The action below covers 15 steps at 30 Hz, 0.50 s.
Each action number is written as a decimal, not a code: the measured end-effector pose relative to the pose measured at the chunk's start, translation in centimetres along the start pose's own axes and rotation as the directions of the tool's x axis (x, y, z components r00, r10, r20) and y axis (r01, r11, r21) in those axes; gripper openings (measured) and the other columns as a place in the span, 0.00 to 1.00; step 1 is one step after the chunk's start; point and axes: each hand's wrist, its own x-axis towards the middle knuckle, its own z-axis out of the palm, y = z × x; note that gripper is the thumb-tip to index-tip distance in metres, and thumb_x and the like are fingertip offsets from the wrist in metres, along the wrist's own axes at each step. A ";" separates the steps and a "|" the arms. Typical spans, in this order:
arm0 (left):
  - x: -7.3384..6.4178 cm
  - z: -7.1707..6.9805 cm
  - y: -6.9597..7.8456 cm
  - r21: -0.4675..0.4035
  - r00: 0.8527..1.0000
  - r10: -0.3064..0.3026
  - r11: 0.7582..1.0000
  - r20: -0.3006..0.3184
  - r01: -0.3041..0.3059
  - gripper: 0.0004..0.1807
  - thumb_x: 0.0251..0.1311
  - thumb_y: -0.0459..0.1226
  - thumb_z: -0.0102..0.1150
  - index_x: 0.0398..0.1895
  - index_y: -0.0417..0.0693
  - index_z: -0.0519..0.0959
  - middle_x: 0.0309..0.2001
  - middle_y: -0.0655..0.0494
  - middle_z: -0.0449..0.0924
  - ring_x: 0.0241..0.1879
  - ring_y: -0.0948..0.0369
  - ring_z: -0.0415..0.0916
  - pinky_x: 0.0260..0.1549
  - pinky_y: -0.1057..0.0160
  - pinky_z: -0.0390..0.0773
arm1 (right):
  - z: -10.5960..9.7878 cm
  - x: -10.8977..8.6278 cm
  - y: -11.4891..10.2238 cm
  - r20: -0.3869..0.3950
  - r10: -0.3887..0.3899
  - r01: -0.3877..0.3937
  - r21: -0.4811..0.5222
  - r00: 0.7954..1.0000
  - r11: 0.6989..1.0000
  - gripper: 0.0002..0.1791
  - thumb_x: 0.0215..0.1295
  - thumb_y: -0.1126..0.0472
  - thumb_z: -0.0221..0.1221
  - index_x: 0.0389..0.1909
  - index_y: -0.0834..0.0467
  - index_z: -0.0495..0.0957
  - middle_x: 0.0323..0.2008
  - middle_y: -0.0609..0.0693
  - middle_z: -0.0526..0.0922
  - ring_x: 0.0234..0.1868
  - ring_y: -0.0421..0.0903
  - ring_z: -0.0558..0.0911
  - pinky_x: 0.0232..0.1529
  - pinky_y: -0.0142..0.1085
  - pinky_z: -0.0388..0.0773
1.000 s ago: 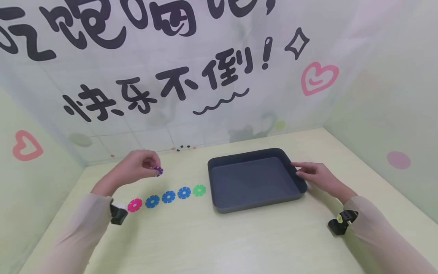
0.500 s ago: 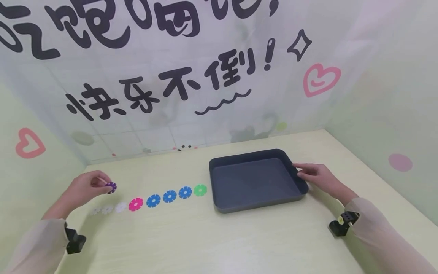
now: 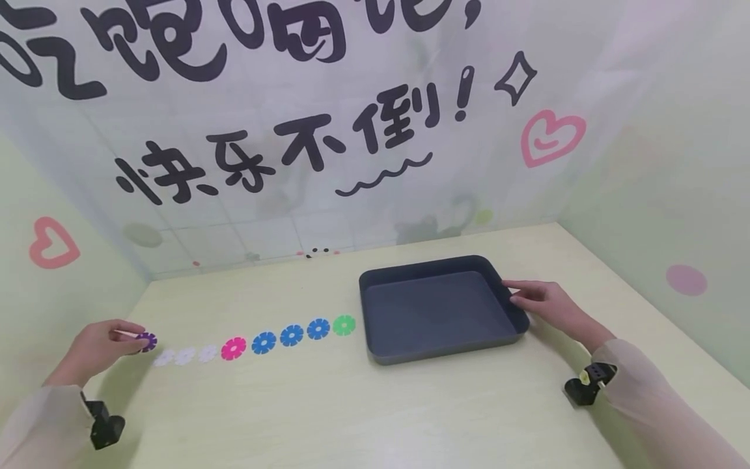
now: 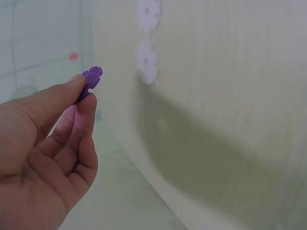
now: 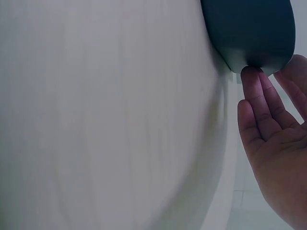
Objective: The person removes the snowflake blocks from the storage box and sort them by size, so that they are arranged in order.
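Note:
Between thumb and index finger, my left hand (image 3: 99, 345) pinches a purple snowflake disc (image 3: 148, 342) at the left end of a row of discs. The left wrist view shows this purple disc edge-on, held apart from the table. To its right lie three white discs (image 3: 184, 355), a pink disc (image 3: 234, 348), three blue discs (image 3: 291, 335) and a green disc (image 3: 344, 325). My right hand (image 3: 547, 303) holds the right rim of a dark grey rectangular tray (image 3: 448, 352), with fingertips against its outer wall in the right wrist view.
The pale wooden table (image 3: 328, 417) bears the row and the tray. A printed back wall (image 3: 281, 215) rises behind it, and side walls stand at left and right. The green disc lies close to the tray's left side.
My left hand has carried the purple disc left and down, from above the row to its left end. The white discs came into view. My right hand stays on the tray.

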 end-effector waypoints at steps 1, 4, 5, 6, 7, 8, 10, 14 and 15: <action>-0.1 0.1 -0.3 -0.005 1.000 -0.006 1.000 0.002 0.006 0.26 0.56 0.42 0.61 0.46 0.24 0.72 0.31 0.46 0.81 0.30 0.61 0.73 0.28 0.60 0.68 | 0.0 0.0 0.0 -0.003 0.000 0.000 -0.004 1.000 1.000 0.24 0.64 0.59 0.56 0.58 0.67 0.69 0.51 0.64 0.75 0.39 0.30 0.75 0.37 0.27 0.71; -0.3 0.5 -1.3 -0.023 0.999 -0.033 0.999 0.002 0.033 0.28 0.56 0.43 0.61 0.47 0.24 0.71 0.30 0.48 0.80 0.29 0.61 0.72 0.27 0.61 0.67 | -0.1 -0.1 0.0 -0.005 -0.002 0.001 -0.022 1.000 1.000 0.24 0.64 0.59 0.56 0.58 0.68 0.69 0.47 0.64 0.77 0.39 0.30 0.75 0.37 0.27 0.72; -0.4 0.7 -1.6 -0.026 0.999 -0.040 0.999 0.002 0.040 0.28 0.56 0.44 0.61 0.47 0.24 0.71 0.30 0.48 0.80 0.29 0.61 0.72 0.26 0.62 0.67 | -0.1 -0.2 -0.1 -0.008 0.000 0.000 -0.026 1.000 1.000 0.24 0.64 0.59 0.56 0.58 0.68 0.69 0.47 0.64 0.78 0.39 0.30 0.75 0.37 0.27 0.72; -0.5 0.8 -1.8 -0.031 0.999 -0.047 0.998 0.001 0.047 0.28 0.56 0.44 0.61 0.47 0.24 0.71 0.31 0.48 0.80 0.28 0.61 0.71 0.25 0.62 0.68 | -0.1 -0.2 -0.1 -0.008 0.002 -0.002 -0.029 1.000 1.000 0.24 0.64 0.58 0.56 0.58 0.68 0.69 0.46 0.64 0.78 0.39 0.30 0.75 0.37 0.27 0.72; -0.5 1.0 -2.0 -0.035 0.998 -0.057 0.998 -0.001 0.057 0.28 0.56 0.44 0.61 0.47 0.24 0.71 0.31 0.49 0.80 0.27 0.62 0.71 0.25 0.63 0.68 | -0.1 -0.2 -0.1 -0.007 0.004 -0.004 -0.030 1.000 1.000 0.24 0.64 0.58 0.56 0.58 0.67 0.69 0.47 0.64 0.78 0.39 0.30 0.75 0.37 0.27 0.72; -0.6 1.2 -2.2 -0.038 0.998 -0.063 0.997 -0.002 0.063 0.29 0.56 0.44 0.61 0.46 0.24 0.71 0.31 0.48 0.80 0.27 0.63 0.71 0.24 0.63 0.68 | -0.1 -0.2 -0.1 -0.003 0.007 -0.007 -0.028 1.000 1.000 0.24 0.64 0.58 0.56 0.58 0.67 0.69 0.47 0.64 0.77 0.39 0.30 0.75 0.37 0.27 0.72; -0.7 1.5 -2.5 -0.043 0.997 -0.074 0.996 -0.003 0.074 0.28 0.56 0.44 0.61 0.46 0.24 0.71 0.31 0.47 0.80 0.26 0.63 0.70 0.23 0.64 0.68 | -0.1 -0.2 0.0 -0.003 0.015 -0.015 -0.018 1.000 1.000 0.25 0.64 0.58 0.56 0.58 0.66 0.69 0.49 0.64 0.76 0.40 0.29 0.75 0.38 0.26 0.72; -0.7 1.8 -3.0 -0.019 0.997 -0.078 0.997 -0.011 0.078 0.28 0.57 0.44 0.60 0.46 0.23 0.71 0.31 0.44 0.80 0.26 0.63 0.69 0.23 0.65 0.67 | 0.0 -0.1 0.1 0.003 0.013 -0.013 -0.010 1.000 1.000 0.25 0.64 0.58 0.56 0.58 0.67 0.68 0.48 0.65 0.77 0.40 0.29 0.75 0.38 0.26 0.72; -0.6 1.8 -3.1 -0.013 0.997 -0.077 0.997 -0.013 0.077 0.27 0.58 0.44 0.59 0.46 0.24 0.71 0.32 0.43 0.80 0.26 0.63 0.69 0.23 0.65 0.67 | 0.0 -0.1 0.1 -0.001 0.010 -0.010 -0.009 1.000 1.000 0.25 0.64 0.58 0.56 0.58 0.67 0.68 0.49 0.65 0.76 0.40 0.29 0.75 0.38 0.26 0.72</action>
